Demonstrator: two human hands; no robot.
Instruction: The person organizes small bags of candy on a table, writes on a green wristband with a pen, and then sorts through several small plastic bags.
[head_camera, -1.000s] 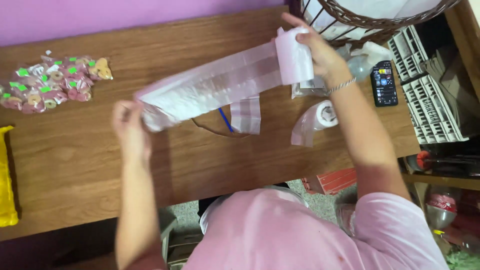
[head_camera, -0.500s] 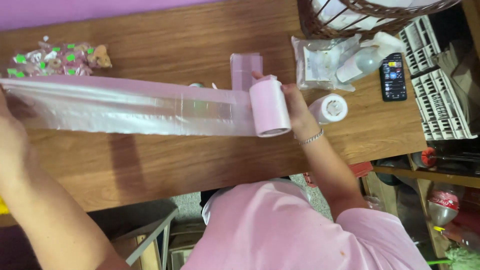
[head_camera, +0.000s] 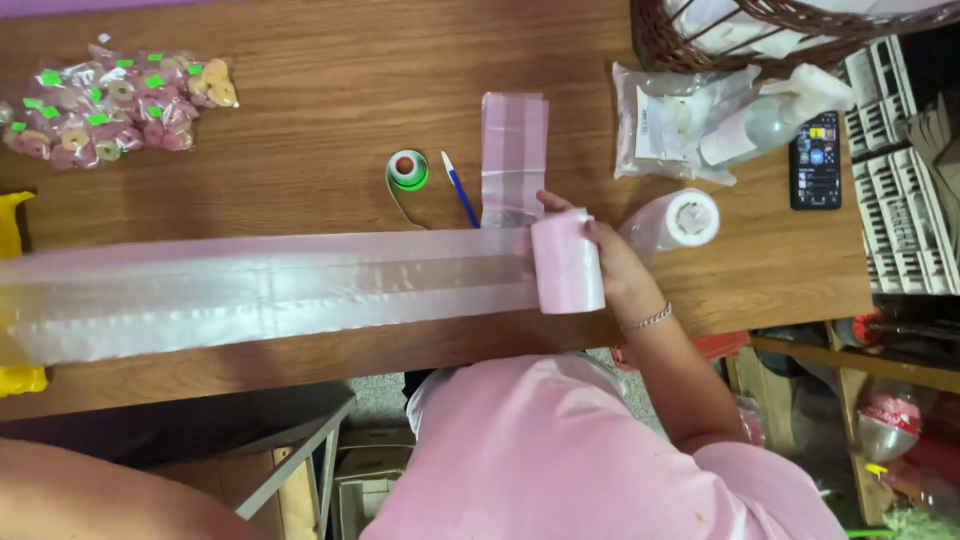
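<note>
Unrolling pink plastic bag film across the wooden table.
Right hand clamps the pink plastic-film roll; the unrolled pink strip lies flat; left hand out of view. Next, judged: separate a length squarely.

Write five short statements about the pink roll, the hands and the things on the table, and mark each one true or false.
1. The right hand holds the pink roll. True.
2. The pulled-out pink film runs from the roll toward the right edge of the picture. False: it stretches to the left edge.
3. The blue pen lies beside the green tape roll. True.
4. The phone lies on top of the film. False: it lies near the table's right end, apart from the film.
5. The left hand shows clearly, gripping the film's end. False: only the left forearm is in view; the hand is out of the picture.
</note>
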